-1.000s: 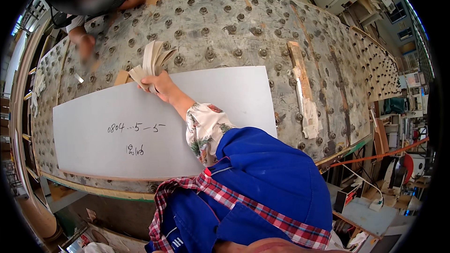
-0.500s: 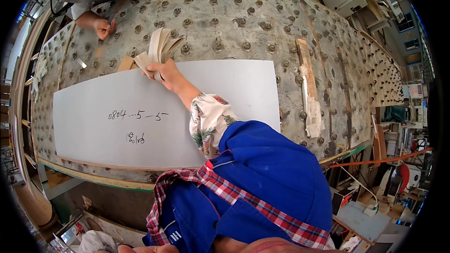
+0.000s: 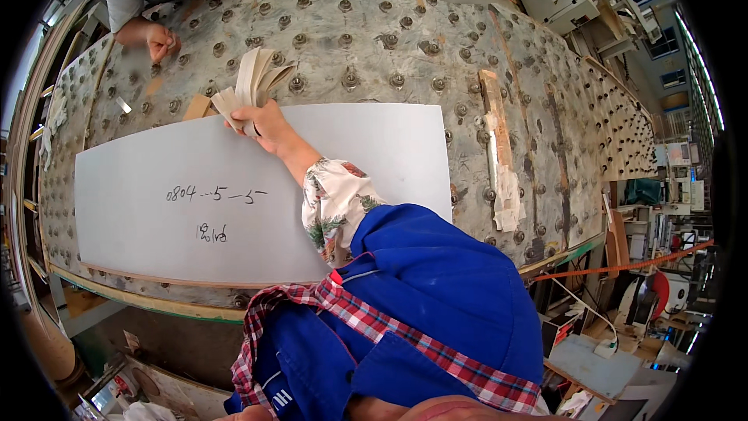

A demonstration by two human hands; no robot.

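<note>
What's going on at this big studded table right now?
A person in a blue apron reaches one arm across a large white panel lying on a table studded with metal fittings. It is probably the right hand, though that is hard to be sure of; it grips a fanned bundle of thin pale strips at the panel's far edge. The other hand is not in view. A co-worker's hand rests on the table's far left side. A wooden strip lies to the right of the panel.

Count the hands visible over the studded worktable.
2. One hand grips a bundle of pale strips at the white panel's top edge; a co-worker's hand rests far left. Others may be hidden.
</note>
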